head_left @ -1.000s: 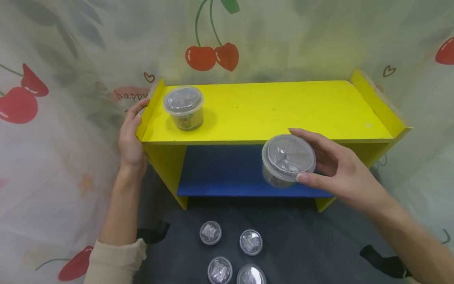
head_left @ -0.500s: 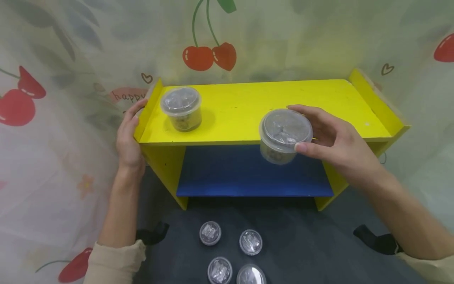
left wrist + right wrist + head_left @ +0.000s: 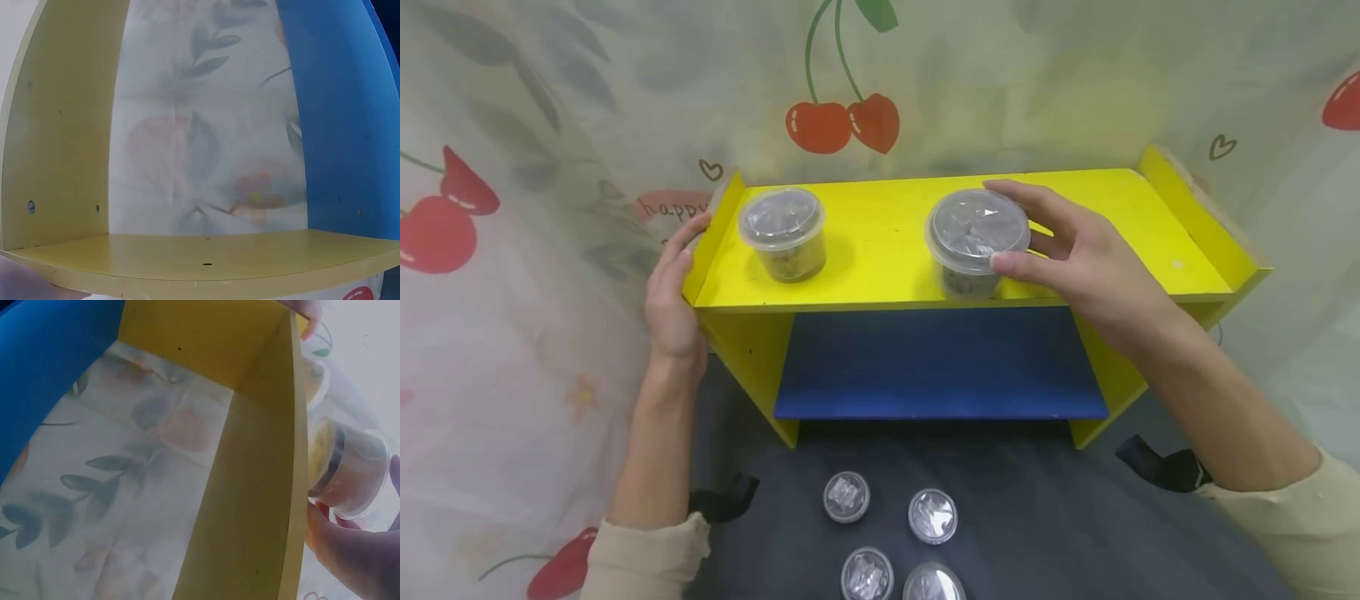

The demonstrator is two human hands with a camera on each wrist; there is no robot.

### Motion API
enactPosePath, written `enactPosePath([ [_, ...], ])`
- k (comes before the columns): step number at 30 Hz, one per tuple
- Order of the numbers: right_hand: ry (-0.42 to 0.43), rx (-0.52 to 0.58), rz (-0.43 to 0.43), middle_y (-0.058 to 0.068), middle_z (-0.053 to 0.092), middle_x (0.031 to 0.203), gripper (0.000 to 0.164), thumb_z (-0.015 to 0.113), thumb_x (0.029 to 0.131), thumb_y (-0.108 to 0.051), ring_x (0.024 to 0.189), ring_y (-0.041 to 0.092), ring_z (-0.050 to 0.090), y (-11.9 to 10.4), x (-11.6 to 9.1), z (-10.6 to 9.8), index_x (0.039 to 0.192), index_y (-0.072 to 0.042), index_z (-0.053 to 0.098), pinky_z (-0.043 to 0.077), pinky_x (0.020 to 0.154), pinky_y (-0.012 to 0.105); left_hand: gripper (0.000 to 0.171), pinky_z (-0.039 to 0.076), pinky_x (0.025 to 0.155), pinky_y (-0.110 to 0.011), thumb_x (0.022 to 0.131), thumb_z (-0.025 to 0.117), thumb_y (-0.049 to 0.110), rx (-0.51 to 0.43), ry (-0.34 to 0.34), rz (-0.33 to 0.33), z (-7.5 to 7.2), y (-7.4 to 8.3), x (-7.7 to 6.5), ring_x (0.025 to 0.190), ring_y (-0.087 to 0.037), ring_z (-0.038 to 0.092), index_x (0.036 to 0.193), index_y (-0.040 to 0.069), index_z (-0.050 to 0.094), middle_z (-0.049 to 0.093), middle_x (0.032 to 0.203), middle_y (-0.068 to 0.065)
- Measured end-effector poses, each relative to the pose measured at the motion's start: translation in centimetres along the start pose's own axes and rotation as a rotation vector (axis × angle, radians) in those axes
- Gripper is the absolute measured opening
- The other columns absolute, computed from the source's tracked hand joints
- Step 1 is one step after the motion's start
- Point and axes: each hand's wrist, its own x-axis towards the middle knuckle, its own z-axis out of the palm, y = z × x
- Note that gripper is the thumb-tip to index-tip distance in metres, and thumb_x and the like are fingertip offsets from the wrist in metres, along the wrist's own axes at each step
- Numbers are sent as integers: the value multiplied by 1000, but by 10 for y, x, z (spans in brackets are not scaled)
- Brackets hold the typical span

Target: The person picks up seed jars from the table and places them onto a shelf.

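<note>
A yellow shelf unit with a blue lower board stands in the middle of the head view. My right hand grips a clear round lidded plastic tub by its rim, thumb in front and fingers behind. The tub's base is close over the front of the top board, dark contents showing through its wall. A similar lidded tub sits at the board's left end. My left hand rests along the outside of the left side panel, fingers fairly straight.
On the dark floor below the shelf are several small round lidded containers, one at the left and one at the right among them. A cherry-printed curtain hangs close behind the unit and along the sides.
My right hand has carried the tub up and slightly left, from in front of the blue board to over the front of the yellow top. My left hand has stayed at the side panel.
</note>
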Motion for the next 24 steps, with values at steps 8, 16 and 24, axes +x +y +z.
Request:
enactPosePath([
  [8,-18,-48,25,0,43,149,63,68,95,-20,131,27,49,2,17,1,152,-26,41,43,101,19,46,42,94,-24,103,29,22,6,7,8,0,0,0,123,-25,46,140,14,55,40,151,-2],
  [16,-29,-36,27,-1,40,151,63,67,96,-20,135,26,45,6,28,2,153,-23,40,41,103,20,47,36,103,-26,104,28,21,17,1,17,0,-1,-1,135,-21,38,141,13,54,41,151,-1],
  [24,-13,-89,89,2,42,152,68,67,96,-28,138,25,41,9,37,2,155,-24,35,33,113,36,46,42,91,-25,103,28,22,30,18,6,-3,0,-2,117,-23,48,140,14,56,42,150,-2],
])
